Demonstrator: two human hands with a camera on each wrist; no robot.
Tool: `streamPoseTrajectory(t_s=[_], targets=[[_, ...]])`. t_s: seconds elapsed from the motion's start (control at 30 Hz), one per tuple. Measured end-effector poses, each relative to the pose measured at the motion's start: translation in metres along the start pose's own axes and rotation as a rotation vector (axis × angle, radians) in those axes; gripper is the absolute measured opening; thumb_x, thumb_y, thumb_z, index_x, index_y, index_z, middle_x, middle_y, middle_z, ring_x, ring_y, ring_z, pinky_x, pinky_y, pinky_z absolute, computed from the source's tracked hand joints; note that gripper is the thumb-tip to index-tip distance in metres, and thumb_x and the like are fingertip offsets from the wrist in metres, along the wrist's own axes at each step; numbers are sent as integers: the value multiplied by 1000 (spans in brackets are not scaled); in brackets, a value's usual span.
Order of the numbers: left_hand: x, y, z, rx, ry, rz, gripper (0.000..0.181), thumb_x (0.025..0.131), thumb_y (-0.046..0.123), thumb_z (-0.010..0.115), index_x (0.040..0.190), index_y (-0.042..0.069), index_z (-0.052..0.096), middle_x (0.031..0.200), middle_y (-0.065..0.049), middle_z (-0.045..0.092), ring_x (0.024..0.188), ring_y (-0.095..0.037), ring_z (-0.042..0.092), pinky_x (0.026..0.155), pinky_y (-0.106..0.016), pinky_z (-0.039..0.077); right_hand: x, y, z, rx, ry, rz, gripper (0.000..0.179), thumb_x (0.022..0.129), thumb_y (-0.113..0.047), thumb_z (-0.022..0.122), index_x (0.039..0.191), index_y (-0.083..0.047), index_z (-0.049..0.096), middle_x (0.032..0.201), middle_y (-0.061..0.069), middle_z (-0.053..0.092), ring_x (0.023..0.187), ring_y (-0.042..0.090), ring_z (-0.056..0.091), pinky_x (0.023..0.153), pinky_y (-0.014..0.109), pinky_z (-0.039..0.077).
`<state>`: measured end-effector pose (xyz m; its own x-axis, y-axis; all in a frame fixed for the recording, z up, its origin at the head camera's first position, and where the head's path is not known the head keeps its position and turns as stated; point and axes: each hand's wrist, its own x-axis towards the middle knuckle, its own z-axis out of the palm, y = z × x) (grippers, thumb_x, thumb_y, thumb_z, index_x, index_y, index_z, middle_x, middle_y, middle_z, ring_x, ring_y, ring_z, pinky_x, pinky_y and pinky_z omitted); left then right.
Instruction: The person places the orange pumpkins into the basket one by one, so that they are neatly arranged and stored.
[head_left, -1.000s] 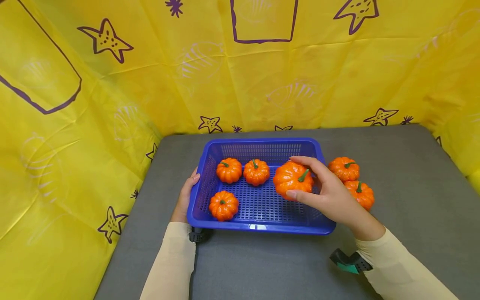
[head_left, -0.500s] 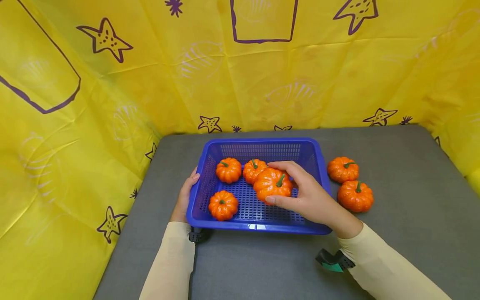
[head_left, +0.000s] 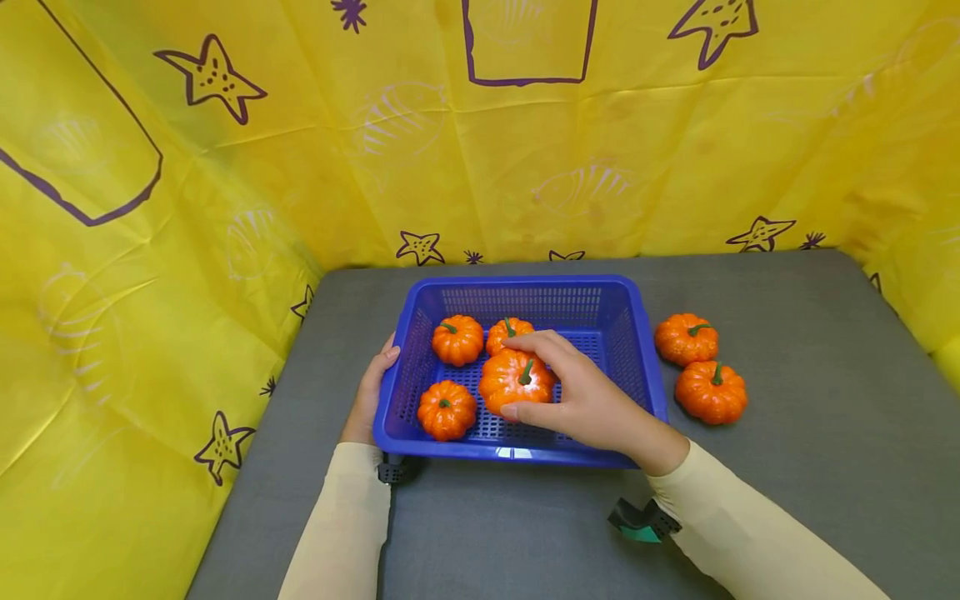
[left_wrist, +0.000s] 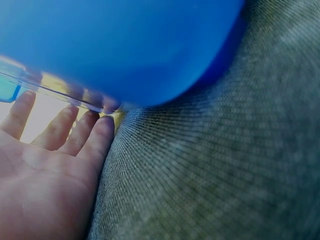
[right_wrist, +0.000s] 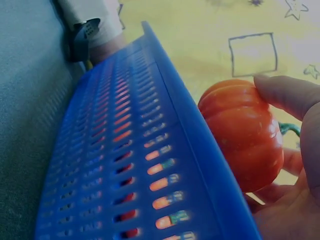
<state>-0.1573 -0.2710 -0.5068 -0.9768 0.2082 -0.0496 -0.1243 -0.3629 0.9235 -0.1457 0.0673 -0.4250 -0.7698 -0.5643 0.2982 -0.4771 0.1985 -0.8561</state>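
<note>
A blue plastic basket (head_left: 517, 452) with slotted walls stands on the grey table. My left hand (head_left: 367, 400) holds its left rim, with the thumb at the edge; in the left wrist view the fingers (left_wrist: 57, 125) touch the basket's outer side. My right hand (head_left: 592, 400) grips a large orange pumpkin (head_left: 510, 383) with a green stem, thumb at the near side and fingers at the far side. In the right wrist view this pumpkin (right_wrist: 240, 135) is above the basket's rim. Inside the basket sit three smaller pumpkins: back left (head_left: 457, 340), back middle (head_left: 504, 335), partly hidden, and front left (head_left: 447, 411).
Two more pumpkins, one behind (head_left: 684, 339) and one in front (head_left: 711, 393), lie on the grey table (head_left: 810, 400) right of the basket. Yellow cloth (head_left: 495, 167) with starfish and fish drawings surrounds the table at the back and sides.
My right hand has carried the large pumpkin leftward over the basket, towards the smaller pumpkins, partly covering the back middle one. The left hand and basket have stayed in place.
</note>
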Motion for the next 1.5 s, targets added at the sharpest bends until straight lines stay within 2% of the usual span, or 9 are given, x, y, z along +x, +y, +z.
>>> streamPoseTrajectory(t_s=[0.2,0.4,0.73,0.97,1.23,1.5], targets=[[1,-1,0,-7,7,4,64,111,36,35,174,31,26,174,-4,34,154,-37,35,121,-46,37,3,4,8,-41,-30,-5,68,89,-28,93,148,-14,61,145,4,55,124,23,56,97,46,56],[0,1,2,-14,12,-10,63,112,36,35,174,32,26,174,-6,33,154,-38,35,120,-47,37,3,11,11,-103,-51,21,72,88,-28,94,148,-8,59,144,5,56,124,24,56,102,48,53],[-1,3,1,-3,11,-18,63,112,36,34,174,32,26,174,-5,34,154,-38,36,120,-46,38,7,18,15,-195,-129,135,69,91,-35,91,146,-8,60,137,9,52,116,24,58,95,43,55],[-1,4,2,-2,18,-19,63,112,35,34,174,32,27,173,-5,35,153,-37,36,120,-46,38,5,21,15,-273,-179,157,68,93,-35,88,146,-5,61,137,10,58,118,26,58,97,46,54],[0,3,2,-9,7,-24,63,111,35,34,174,31,27,173,-7,35,152,-39,37,120,-47,39,1,21,15,-292,-238,165,59,94,-30,87,142,-7,62,135,10,59,114,25,58,95,44,54],[-1,2,2,-16,4,-19,63,112,35,34,174,31,26,173,-6,34,153,-38,37,120,-47,38,1,21,16,-285,-256,162,55,94,-26,87,139,-4,63,129,9,60,116,26,60,103,49,51]])
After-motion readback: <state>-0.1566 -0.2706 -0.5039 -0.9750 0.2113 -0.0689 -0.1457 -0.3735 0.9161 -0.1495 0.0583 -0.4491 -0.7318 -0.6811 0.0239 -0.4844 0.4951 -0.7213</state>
